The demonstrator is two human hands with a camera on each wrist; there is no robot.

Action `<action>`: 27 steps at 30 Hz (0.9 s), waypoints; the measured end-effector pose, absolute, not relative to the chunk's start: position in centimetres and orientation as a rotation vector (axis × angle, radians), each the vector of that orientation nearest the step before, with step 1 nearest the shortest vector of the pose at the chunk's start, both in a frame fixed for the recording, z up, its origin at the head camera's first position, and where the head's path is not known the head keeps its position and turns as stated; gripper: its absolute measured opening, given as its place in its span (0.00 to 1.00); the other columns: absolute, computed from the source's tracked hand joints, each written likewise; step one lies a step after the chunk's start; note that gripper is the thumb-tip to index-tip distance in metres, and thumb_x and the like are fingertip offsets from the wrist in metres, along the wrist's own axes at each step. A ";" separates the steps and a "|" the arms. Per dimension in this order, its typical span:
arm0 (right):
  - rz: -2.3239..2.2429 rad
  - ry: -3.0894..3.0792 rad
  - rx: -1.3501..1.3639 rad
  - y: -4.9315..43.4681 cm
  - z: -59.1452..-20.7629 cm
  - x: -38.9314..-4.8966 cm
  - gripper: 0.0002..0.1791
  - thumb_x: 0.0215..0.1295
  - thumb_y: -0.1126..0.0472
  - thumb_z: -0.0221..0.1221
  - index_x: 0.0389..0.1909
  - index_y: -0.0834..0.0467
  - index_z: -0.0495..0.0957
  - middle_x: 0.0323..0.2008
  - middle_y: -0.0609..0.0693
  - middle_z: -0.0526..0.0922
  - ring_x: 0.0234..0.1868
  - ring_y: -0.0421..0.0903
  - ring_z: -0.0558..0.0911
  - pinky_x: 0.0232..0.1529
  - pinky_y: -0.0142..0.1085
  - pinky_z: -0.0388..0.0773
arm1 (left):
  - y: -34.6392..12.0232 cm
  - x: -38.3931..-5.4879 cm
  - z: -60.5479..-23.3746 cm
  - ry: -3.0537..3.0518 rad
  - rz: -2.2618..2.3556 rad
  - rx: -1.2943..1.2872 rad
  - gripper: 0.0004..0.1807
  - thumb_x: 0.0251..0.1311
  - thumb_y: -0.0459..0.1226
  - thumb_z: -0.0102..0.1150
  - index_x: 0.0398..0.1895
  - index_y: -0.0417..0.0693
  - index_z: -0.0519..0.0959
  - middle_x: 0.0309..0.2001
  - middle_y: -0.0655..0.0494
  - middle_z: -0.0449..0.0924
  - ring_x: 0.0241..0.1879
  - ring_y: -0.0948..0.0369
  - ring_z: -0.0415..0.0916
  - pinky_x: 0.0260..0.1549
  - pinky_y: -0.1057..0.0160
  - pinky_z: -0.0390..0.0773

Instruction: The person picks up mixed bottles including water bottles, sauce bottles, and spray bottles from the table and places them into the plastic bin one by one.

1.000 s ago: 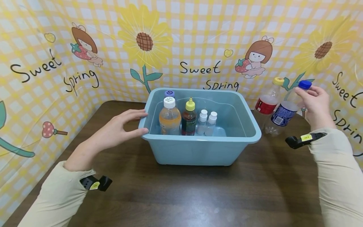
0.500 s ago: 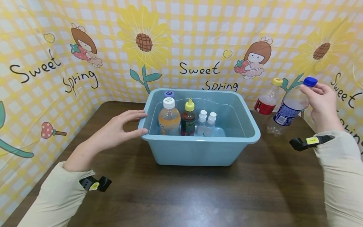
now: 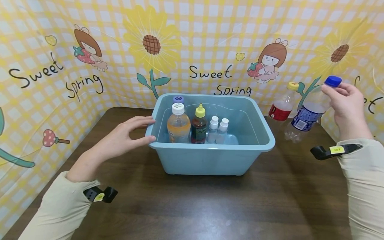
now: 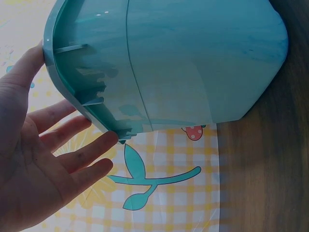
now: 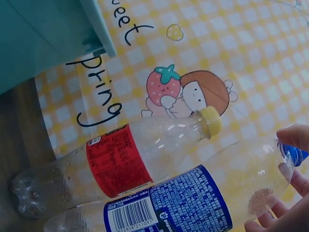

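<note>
My left hand (image 3: 123,136) rests on the left end of a light blue plastic tub (image 3: 204,161), its thumb and fingertips touching the rim. In the left wrist view the fingers are spread. On the right, my right hand (image 3: 348,105) pinches a clear plastic bottle (image 3: 306,118) just under its blue cap. This bottle has a blue label and leans, its top toward the right; whether its base touches the table is hard to tell. Close behind it stands another clear bottle (image 3: 280,112), with a red label and yellow cap, its lower part partly hidden in the head view.
Inside the tub stand an orange-labelled bottle (image 3: 179,128), a dark squeeze bottle (image 3: 199,128) with a yellow nozzle and two small white-capped bottles (image 3: 221,133). A purple cap (image 3: 178,99) shows behind them. Patterned cloth (image 3: 210,40) surrounds the dark wooden table (image 3: 192,206).
My right hand has moved right and slightly up with the blue-capped bottle, which leans more and stands further apart from the red-labelled one. The left hand stays on the tub's rim.
</note>
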State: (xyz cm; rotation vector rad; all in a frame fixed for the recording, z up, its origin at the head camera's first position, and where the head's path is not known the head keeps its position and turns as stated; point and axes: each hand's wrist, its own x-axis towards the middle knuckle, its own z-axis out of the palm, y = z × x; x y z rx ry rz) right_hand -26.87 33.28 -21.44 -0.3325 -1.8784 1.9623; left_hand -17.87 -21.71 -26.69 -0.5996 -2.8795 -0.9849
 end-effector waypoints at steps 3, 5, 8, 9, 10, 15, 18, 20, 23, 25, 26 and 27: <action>1.943 -1.862 -0.335 33.1 -21.2 -26.9 0.17 0.46 0.57 0.71 0.36 0.47 0.74 0.31 0.34 0.77 0.37 0.33 0.68 0.26 0.20 0.65 | -21.7 -17.9 -26.7 -2.878 -0.987 -0.603 0.33 0.58 0.51 0.59 0.65 0.50 0.66 0.66 0.51 0.63 0.65 0.49 0.64 0.59 0.40 0.66; 1.936 -1.854 -0.327 33.0 -21.0 -26.8 0.18 0.46 0.57 0.71 0.36 0.47 0.74 0.32 0.35 0.76 0.38 0.33 0.69 0.28 0.20 0.65 | -21.7 -17.9 -26.7 -2.879 -0.989 -0.604 0.33 0.58 0.51 0.59 0.65 0.50 0.66 0.66 0.51 0.63 0.65 0.48 0.63 0.59 0.40 0.66; 1.956 -1.821 -0.286 32.9 -20.8 -26.6 0.18 0.46 0.59 0.71 0.37 0.48 0.75 0.33 0.36 0.76 0.39 0.33 0.70 0.30 0.21 0.65 | -21.7 -17.8 -26.7 -2.880 -0.991 -0.605 0.33 0.58 0.51 0.59 0.65 0.50 0.66 0.66 0.51 0.63 0.65 0.48 0.64 0.58 0.40 0.66; 1.965 -1.810 -0.266 32.9 -20.7 -26.6 0.17 0.46 0.60 0.71 0.37 0.48 0.76 0.34 0.36 0.77 0.40 0.33 0.70 0.31 0.21 0.65 | -21.7 -17.8 -26.7 -2.880 -0.990 -0.605 0.33 0.58 0.51 0.59 0.65 0.50 0.66 0.67 0.51 0.63 0.65 0.48 0.64 0.58 0.40 0.66; 1.968 -1.806 -0.250 32.9 -20.5 -26.5 0.17 0.46 0.60 0.72 0.37 0.48 0.76 0.34 0.36 0.77 0.41 0.33 0.71 0.32 0.21 0.65 | -21.7 -17.8 -26.7 -2.879 -0.989 -0.606 0.33 0.58 0.51 0.59 0.65 0.50 0.66 0.67 0.50 0.63 0.65 0.48 0.64 0.58 0.40 0.66; 2.016 -1.735 -0.172 32.6 -20.1 -26.3 0.16 0.44 0.63 0.72 0.35 0.50 0.79 0.30 0.38 0.80 0.38 0.34 0.74 0.33 0.23 0.65 | -21.7 -17.8 -26.6 -2.877 -0.988 -0.608 0.33 0.59 0.50 0.59 0.65 0.49 0.66 0.67 0.50 0.63 0.65 0.48 0.64 0.58 0.40 0.66; 2.044 -1.692 -0.142 32.3 -19.8 -26.1 0.16 0.44 0.65 0.72 0.34 0.51 0.79 0.28 0.39 0.80 0.35 0.34 0.75 0.31 0.23 0.66 | -21.7 -17.8 -26.6 -2.880 -0.986 -0.606 0.33 0.58 0.50 0.59 0.65 0.49 0.66 0.67 0.50 0.63 0.65 0.48 0.64 0.58 0.40 0.66; 2.062 -1.666 -0.111 32.1 -19.6 -26.0 0.15 0.44 0.67 0.71 0.34 0.53 0.79 0.27 0.40 0.80 0.32 0.34 0.75 0.29 0.22 0.67 | -21.6 -17.8 -26.5 -2.882 -0.984 -0.605 0.33 0.58 0.50 0.59 0.65 0.49 0.66 0.67 0.50 0.63 0.65 0.48 0.63 0.58 0.40 0.66; 2.112 -1.627 -0.053 31.9 -19.2 -25.8 0.13 0.46 0.69 0.70 0.34 0.55 0.80 0.27 0.42 0.81 0.31 0.35 0.75 0.26 0.22 0.68 | -21.6 -17.8 -26.5 -2.883 -0.979 -0.605 0.33 0.58 0.50 0.59 0.65 0.49 0.66 0.67 0.50 0.63 0.65 0.48 0.63 0.59 0.39 0.65; 2.145 -1.603 -0.023 31.8 -19.0 -25.7 0.12 0.47 0.70 0.68 0.33 0.56 0.81 0.27 0.43 0.81 0.30 0.35 0.76 0.25 0.23 0.68 | -21.6 -17.8 -26.5 -2.884 -0.976 -0.604 0.33 0.58 0.51 0.59 0.65 0.49 0.66 0.67 0.50 0.63 0.65 0.48 0.63 0.59 0.39 0.65; 2.158 -1.595 -0.012 31.7 -18.9 -25.6 0.12 0.48 0.71 0.68 0.33 0.56 0.81 0.27 0.43 0.81 0.31 0.35 0.75 0.25 0.23 0.68 | -21.6 -17.8 -26.5 -2.884 -0.976 -0.603 0.33 0.58 0.51 0.59 0.65 0.49 0.66 0.67 0.50 0.63 0.65 0.48 0.63 0.59 0.39 0.65; 2.166 -1.594 -0.008 31.7 -18.8 -25.5 0.11 0.48 0.71 0.67 0.33 0.57 0.81 0.27 0.43 0.81 0.32 0.36 0.75 0.25 0.23 0.68 | -21.7 -17.8 -26.5 -2.884 -0.975 -0.602 0.33 0.58 0.51 0.59 0.65 0.49 0.66 0.67 0.50 0.63 0.65 0.48 0.63 0.59 0.39 0.65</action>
